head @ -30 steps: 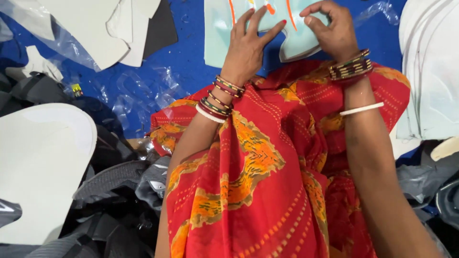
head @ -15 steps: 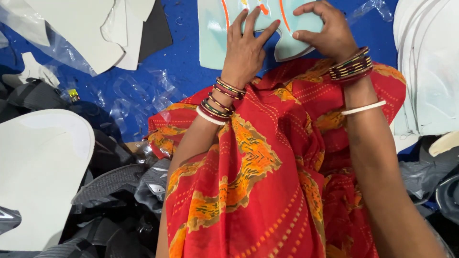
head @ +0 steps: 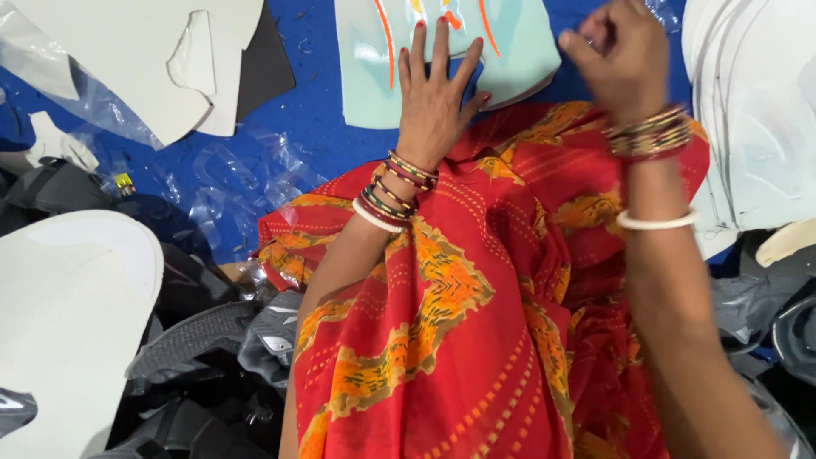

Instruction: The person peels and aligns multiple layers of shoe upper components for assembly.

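Note:
A pale green flat sheet (head: 365,68) with orange curved lines lies on the blue floor ahead of my knees. My left hand (head: 433,98) lies flat on it, fingers spread, palm down. My right hand (head: 620,55) is lifted off the sheet to the right, fingers curled; it is blurred, and whether anything small is pinched in it is unclear. Both wrists carry bangles. Red and orange patterned cloth (head: 476,323) covers my lap.
White cut sheets (head: 127,59) lie at the upper left, with a dark piece (head: 268,64) beside them. A white rounded panel (head: 59,314) is at the left and stacked white panels (head: 756,110) at the right. Grey-black shoe uppers (head: 195,348) and clear plastic wrap (head: 229,183) litter the floor.
My right hand has come off the pale green sheet and moved right and up. My left hand has flattened onto the sheet.

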